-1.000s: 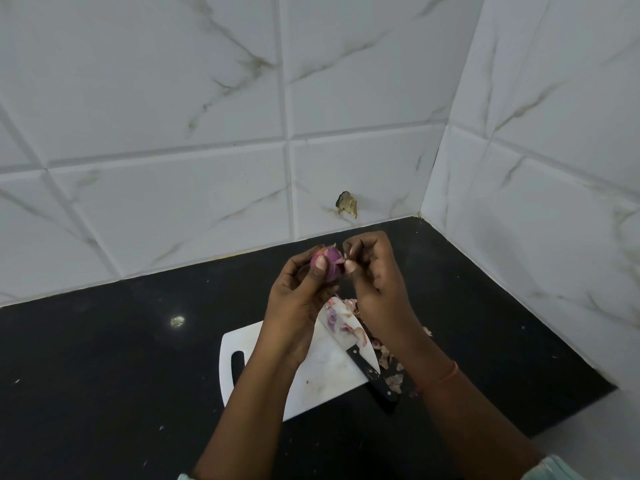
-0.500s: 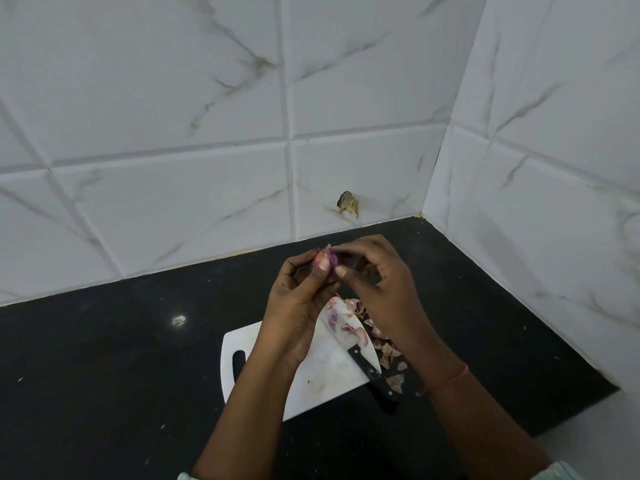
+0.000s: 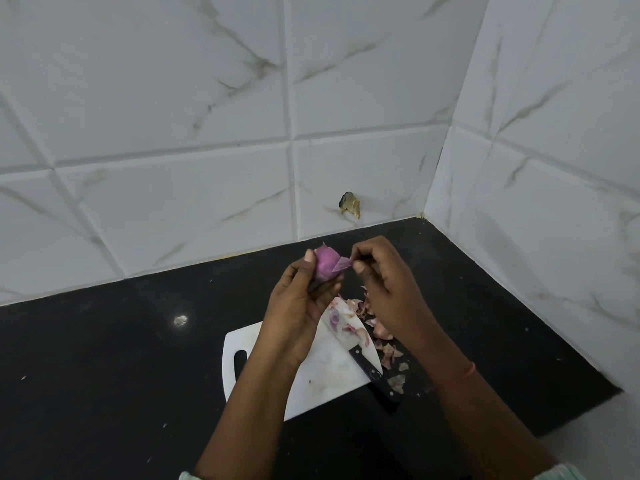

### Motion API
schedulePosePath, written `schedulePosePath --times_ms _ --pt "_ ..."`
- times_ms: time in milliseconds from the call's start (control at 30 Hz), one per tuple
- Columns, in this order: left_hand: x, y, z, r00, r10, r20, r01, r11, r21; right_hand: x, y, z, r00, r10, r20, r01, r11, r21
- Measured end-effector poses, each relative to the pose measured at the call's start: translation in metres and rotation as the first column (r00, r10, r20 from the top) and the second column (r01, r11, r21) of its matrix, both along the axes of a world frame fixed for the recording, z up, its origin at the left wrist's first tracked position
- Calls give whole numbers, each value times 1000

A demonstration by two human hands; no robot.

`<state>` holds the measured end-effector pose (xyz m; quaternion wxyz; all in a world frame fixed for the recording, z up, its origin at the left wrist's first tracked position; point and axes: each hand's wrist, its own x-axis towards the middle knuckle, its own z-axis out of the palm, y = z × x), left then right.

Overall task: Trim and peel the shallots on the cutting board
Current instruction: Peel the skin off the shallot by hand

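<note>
My left hand (image 3: 298, 306) holds a purple shallot (image 3: 325, 266) up above the counter, fingers curled round it. My right hand (image 3: 384, 282) pinches a thin flap of purple skin (image 3: 343, 265) that still hangs from the shallot's right side. Below the hands lies the white cutting board (image 3: 322, 379), partly hidden by my left forearm. A knife with a black handle (image 3: 374, 374) rests on the board's right edge, blade pointing toward the wall, with bits of peel on it.
Loose shallot skins (image 3: 381, 337) are scattered on the black counter (image 3: 104, 358) right of the board. White marbled tile walls meet in a corner at the back right. A chipped spot (image 3: 349, 204) marks the back wall low down.
My right hand has drawn away to the right, pulling a flap of skin off the shallot. The shallot's smooth purple surface now shows more. Board and knife have not moved.
</note>
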<state>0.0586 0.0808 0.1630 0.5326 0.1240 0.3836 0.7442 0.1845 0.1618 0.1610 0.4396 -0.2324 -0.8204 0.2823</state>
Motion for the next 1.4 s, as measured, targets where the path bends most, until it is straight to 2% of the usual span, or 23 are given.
schedulePosePath --times_ms 67,133,233,300,333,367,433,533,633,700,800,933,1067,1233,1400 --pt "1 0 0 1000 4 21 -3 1000 -29 0 -2 2 999 -25 -38 19 988 -156" --pt "2 0 0 998 10 62 -6 998 -55 -2 -4 5 990 -60 -125 4 915 -403" --pt "3 2 1 992 -1 124 11 997 -83 -6 -8 7 945 -132 -298 -125 698 -705" --pt "3 3 1 986 -6 164 22 996 -91 -8 -12 10 894 -177 -411 -261 539 -801" --pt "3 3 2 983 -14 182 29 996 -81 -8 -15 12 877 -189 -441 -301 498 -813" --pt "4 2 2 982 -26 189 39 997 -66 -8 -17 12 878 -183 -443 -306 496 -813" --pt "4 1 2 985 -46 166 53 998 -40 -9 -20 13 932 -134 -337 -195 600 -776" --pt "3 1 0 992 -31 121 36 998 -42 -11 -19 10 984 -130 -125 28 793 -609" --pt "2 4 -4 992 -7 130 13 999 -46 -10 -19 9 981 -173 -92 112 880 -463" --pt "1 5 -5 986 -20 164 26 999 -35 -11 -19 10 975 -177 -131 105 898 -428" --pt "-1 7 -8 973 -52 226 63 997 -43 -11 -17 12 960 -165 -225 35 870 -492" --pt "-3 10 -17 985 -37 169 62 988 -145 -10 -11 11 940 -186 -285 -29 791 -611" --pt "-5 10 -18 984 -52 172 75 989 -130 -10 -11 8 922 -206 -329 -99 695 -712" --pt "-6 8 -17 990 -75 120 90 988 -127 -8 -9 11 905 -247 -345 -119 632 -765" --pt "-2 7 -16 989 -48 140 62 994 -94 -12 -9 8 808 -306 -503 -337 459 -822"
